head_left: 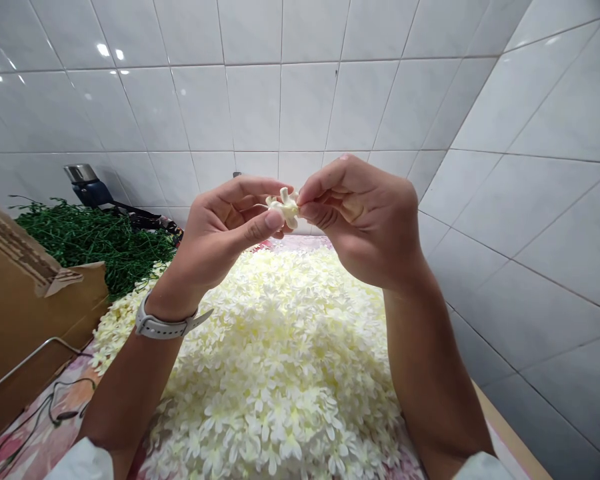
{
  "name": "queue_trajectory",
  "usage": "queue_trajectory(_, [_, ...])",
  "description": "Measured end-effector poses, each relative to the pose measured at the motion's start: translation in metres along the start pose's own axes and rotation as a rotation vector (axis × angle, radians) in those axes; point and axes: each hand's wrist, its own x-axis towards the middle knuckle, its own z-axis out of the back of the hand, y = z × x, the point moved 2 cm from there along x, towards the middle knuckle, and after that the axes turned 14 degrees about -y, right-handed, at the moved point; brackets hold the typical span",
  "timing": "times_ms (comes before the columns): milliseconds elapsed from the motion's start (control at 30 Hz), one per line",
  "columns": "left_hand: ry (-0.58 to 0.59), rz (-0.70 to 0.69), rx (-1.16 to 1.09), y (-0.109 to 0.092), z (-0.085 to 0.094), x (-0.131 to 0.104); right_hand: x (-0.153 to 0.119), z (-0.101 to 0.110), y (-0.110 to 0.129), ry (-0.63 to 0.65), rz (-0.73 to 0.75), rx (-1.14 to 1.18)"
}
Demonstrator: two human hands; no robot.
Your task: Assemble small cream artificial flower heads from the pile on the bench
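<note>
A small cream-white flower [289,208] is held up between both hands, above the far part of a large heap of similar flowers [275,360]. My left hand [230,223] grips it between thumb and fingers at its left side. At its right side, my right hand [365,220] pinches the flower's edge between thumb and forefinger; whatever tiny part lies in that pinch is hidden. A pale strap [165,327] circles my left wrist.
Green wiry stems [100,240] lie at the left, with a dark blue flask [91,190] behind them. A cardboard box [35,320] stands at the left edge, near thin cables [55,400] on the floral cloth. Tiled walls rise behind and at the right.
</note>
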Motion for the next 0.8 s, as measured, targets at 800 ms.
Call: queue_trajectory(800, [0.020,0.164,-0.200,0.0029,-0.0045,-0.0025,0.0004,0.0001,0.0092,0.045,0.041,-0.048])
